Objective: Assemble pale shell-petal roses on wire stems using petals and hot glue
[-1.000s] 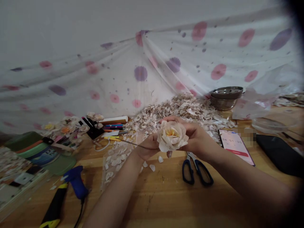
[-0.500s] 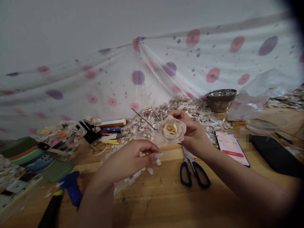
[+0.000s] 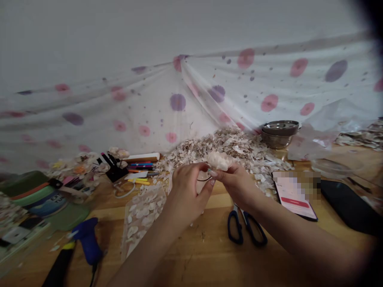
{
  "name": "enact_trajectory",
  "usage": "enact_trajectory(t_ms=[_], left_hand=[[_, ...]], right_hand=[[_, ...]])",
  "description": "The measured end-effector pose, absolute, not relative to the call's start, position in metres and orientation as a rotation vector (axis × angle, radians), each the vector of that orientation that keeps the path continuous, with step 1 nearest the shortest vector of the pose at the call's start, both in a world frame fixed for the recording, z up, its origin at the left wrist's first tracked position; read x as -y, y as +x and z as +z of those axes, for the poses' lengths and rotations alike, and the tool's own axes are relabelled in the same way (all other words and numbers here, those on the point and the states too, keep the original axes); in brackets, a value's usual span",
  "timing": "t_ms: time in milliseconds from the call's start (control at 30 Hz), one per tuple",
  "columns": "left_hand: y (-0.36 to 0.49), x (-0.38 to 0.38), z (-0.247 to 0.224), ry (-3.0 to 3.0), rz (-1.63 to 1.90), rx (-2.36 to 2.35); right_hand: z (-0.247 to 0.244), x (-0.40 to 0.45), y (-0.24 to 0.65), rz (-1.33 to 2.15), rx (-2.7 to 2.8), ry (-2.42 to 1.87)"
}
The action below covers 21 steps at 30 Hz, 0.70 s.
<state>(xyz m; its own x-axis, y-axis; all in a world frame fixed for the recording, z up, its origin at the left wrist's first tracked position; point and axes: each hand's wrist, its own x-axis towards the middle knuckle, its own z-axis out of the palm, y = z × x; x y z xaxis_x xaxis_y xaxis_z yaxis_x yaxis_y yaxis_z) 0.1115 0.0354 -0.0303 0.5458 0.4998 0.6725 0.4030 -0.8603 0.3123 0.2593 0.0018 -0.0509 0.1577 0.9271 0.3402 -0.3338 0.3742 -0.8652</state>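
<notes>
"How's the grip?"
"Right hand (image 3: 240, 184) clamped below the flower (image 3: 220, 160); left hand (image 3: 188, 186), free 0.5 seconds ago, now pinches its bent stem (image 3: 204, 180)."
"And the flower?"
"Above the surface (image 3: 206, 259), before the petal pile (image 3: 235, 140), no longer facing the camera."

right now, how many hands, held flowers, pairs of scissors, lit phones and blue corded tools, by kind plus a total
Left hand and right hand: 2
Held flower: 1
Scissors: 1 pair
Lit phone: 1
Blue corded tool: 1
Total: 6
</notes>
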Motion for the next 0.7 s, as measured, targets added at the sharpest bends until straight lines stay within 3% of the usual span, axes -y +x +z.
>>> enact_trajectory(t_ms=[167, 400, 600, 700], left_hand=[[0.111, -0.031, -0.028, 2.595, 0.909, -0.815], [0.1, -0.034, -0.016, 2.483, 0.738, -0.917], [0.083, -0.052, -0.007, 2.795, 0.891, -1.202], [0.077, -0.062, -0.007, 2.948, 1.087, -1.242]], right_hand=[[-0.06, -0.006, 0.255, 1.173, 1.009, -0.652], [-0.061, -0.004, 0.246, 1.276, 0.983, -0.658], [-0.042, 0.015, 0.254, 1.404, 1.499, -1.011], [-0.05, 0.051, 0.262, 1.272, 1.952, -1.162]])
